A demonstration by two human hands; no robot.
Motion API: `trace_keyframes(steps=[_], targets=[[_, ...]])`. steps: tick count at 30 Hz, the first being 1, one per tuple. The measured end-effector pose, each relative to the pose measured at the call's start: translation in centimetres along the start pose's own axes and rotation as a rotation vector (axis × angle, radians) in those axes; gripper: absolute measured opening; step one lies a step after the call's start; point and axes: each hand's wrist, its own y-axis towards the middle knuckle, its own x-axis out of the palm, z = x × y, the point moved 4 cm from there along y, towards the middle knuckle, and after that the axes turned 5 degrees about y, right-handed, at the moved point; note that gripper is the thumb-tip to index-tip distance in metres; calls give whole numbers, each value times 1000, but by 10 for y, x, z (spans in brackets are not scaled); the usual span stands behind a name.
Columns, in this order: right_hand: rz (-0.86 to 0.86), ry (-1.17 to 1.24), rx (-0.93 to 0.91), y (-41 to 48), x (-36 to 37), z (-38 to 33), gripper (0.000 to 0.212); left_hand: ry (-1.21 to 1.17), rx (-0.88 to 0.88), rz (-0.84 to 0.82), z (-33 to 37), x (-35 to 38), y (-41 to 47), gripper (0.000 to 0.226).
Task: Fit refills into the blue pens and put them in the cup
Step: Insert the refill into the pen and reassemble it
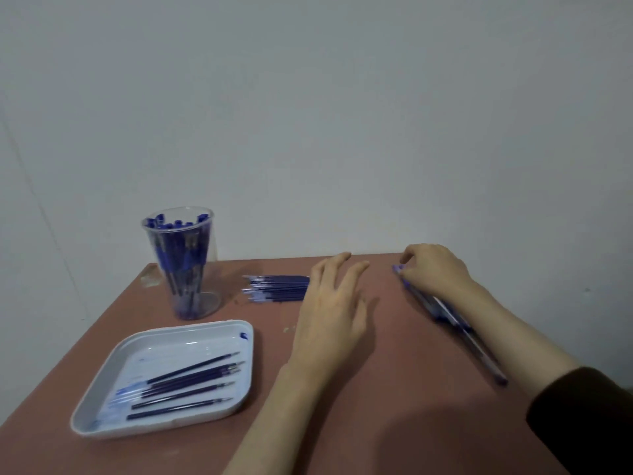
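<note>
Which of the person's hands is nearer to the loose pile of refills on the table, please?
Left. The left hand is at the right end of the refill pile, fingers straight; the right hand is farther right, gripping the blue pens.

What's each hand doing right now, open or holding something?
Left hand: open, fingers straight, holding nothing, beside the refill pile.
Right hand: fingers curled round the end of a blue pen lying on the table.

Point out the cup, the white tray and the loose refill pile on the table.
cup (183,255), head view, clear side wall.
white tray (191,329), head view, far rim.
refill pile (281,287), head view, middle of the bundle.
</note>
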Motion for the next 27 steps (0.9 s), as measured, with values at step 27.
trace_keyframes(steps=[27], targets=[[-42,303,-198,-23,-18,-53,10,-214,-270,42,-33,-22,3,42]])
